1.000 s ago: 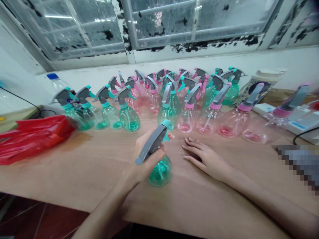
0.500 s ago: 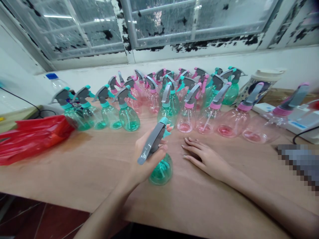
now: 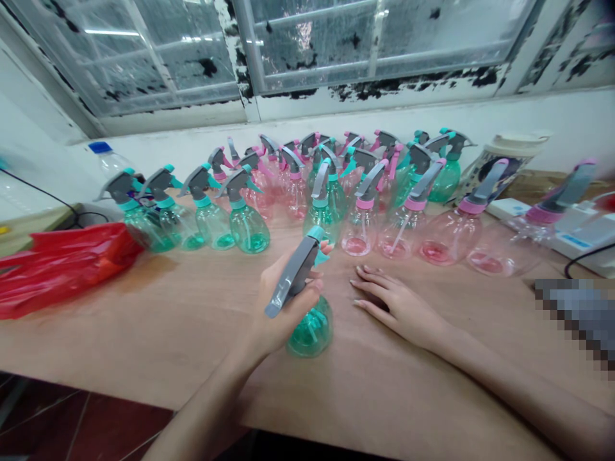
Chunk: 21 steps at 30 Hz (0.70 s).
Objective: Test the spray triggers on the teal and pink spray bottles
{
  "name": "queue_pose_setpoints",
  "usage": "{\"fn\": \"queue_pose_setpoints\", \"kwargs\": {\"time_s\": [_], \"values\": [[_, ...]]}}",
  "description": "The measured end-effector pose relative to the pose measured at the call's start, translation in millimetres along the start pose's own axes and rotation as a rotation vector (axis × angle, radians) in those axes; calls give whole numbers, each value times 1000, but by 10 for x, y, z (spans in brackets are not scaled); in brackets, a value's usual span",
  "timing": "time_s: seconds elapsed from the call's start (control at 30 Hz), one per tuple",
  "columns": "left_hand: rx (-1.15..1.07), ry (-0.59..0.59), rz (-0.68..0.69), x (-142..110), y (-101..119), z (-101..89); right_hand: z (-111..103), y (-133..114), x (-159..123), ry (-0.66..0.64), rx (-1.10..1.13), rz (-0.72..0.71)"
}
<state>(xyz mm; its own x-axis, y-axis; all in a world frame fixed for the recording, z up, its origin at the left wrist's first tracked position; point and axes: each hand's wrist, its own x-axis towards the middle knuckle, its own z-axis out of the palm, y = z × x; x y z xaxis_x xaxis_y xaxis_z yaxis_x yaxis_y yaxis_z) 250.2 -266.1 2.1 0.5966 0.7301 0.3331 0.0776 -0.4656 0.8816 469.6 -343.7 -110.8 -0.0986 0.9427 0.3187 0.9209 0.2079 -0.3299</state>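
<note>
Gripping with left hand point(image 3: 281, 325): green spray bottle point(image 3: 311, 336), clamped about the neck beneath its grey head point(image 3: 294, 274), fingertips near the teal trigger point(image 3: 321, 258). Held mid-table, short of the rows; base on or just above the wood, cannot tell which. Resting with right hand point(image 3: 401, 304): palm down just beside, fingers slightly apart, nothing held.

Done, by appearances: spray heads fitted on held bottle and on all others clearly visible. Left, as judged: held bottle only, kept out of the rows; whether finished, not determinable. Contents likewise uncertain through tinted plastic.

Standing beyond: four green bottles point(image 3: 250, 232) at left; one green bottle point(image 3: 313, 216) at centre; four pink bottles point(image 3: 358, 238) at right; behind, crowded pink and green stock point(image 3: 296, 197), partly hidden.

Lying at left: red plastic bag point(image 3: 72, 266); behind it, blue-capped bottle point(image 3: 108, 160). At right: white lidded cup point(image 3: 521, 152), white device point(image 3: 583, 234), pixelated item point(image 3: 576, 314).

Surroundings: brown wooden table point(image 3: 192, 326); white wall point(image 3: 567, 128); window point(image 3: 307, 54) with black-flaked frame; dark red floor tiles point(image 3: 115, 419) below.
</note>
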Motion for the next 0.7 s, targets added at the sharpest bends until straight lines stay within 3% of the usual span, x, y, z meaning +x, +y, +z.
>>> {"fn": "queue_pose_setpoints", "kwargs": {"time_s": [0.33,0.57,0.7], "values": [[16,6,-13,-1,-18,-2,5,1,-3,35,36,9],[110,71,52,-10,-91,-11,15,4,-11,50,42,3],[71,28,20,-5,-77,-28,12,4,-11,45,38,5]]}}
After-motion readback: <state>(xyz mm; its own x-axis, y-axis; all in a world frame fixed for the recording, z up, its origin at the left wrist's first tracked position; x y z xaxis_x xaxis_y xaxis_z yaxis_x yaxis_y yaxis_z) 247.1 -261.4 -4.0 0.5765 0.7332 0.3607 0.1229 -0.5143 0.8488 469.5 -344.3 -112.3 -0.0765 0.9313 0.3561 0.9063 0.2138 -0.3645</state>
